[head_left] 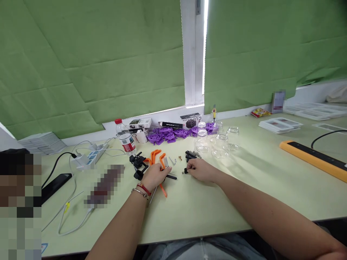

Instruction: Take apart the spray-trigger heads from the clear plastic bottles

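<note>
Right hand (200,169) pinches a small black part (185,171) at its fingertips, just right of left hand (155,176). Left hand lies over orange parts (162,158), grip undetermined. A black pin (171,177) juts rightward from it toward the black part.

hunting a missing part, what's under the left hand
An orange strip and a black rod poke out under the left hand; anything beneath the palm is covered.

A water bottle (125,139) stands at ten o'clock on the desk (257,187); purple parts (169,134) lie at twelve, glass jars (221,142) at one.
</note>
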A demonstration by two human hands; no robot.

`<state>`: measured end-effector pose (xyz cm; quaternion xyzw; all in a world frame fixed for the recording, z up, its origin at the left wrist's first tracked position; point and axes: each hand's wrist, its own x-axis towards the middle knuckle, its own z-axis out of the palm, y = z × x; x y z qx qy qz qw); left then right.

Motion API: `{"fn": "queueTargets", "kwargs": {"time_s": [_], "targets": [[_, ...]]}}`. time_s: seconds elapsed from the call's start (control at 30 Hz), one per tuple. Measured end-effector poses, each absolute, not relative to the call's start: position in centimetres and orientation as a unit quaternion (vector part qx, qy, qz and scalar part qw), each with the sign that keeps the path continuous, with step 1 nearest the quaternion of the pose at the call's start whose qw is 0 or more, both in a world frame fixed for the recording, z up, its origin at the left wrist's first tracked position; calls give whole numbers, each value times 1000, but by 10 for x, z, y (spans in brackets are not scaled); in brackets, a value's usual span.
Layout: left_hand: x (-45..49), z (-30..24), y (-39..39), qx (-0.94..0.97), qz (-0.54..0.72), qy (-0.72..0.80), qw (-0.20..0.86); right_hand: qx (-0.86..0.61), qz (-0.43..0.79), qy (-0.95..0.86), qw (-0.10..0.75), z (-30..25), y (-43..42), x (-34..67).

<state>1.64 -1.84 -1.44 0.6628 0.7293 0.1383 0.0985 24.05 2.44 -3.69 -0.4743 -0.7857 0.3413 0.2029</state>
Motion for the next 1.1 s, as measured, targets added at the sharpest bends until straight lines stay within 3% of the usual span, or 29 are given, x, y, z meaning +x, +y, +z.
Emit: {"fn": "queueTargets", "kwargs": {"time_s": [0.13,0.27,0.37,0.47,0.67,1.1], "targets": [[20,-8,-24,667,101,732,90,-475,353,-783,191,-37,25,240],[36,-2,-35,696,114,706,-64,-471,373,-777,186,-39,26,240],[53,-3,-41,784,130,591,-139,-463,386,-775,189,-42,27,239],[69,-12,-40,850,98,501,-126,-453,395,-774,198,-44,28,239],[74,-28,-29,846,82,515,-114,-453,408,-774,169,-40,26,241],[64,-20,-29,838,82,531,-93,-504,222,-818,167,-26,20,245]]}}
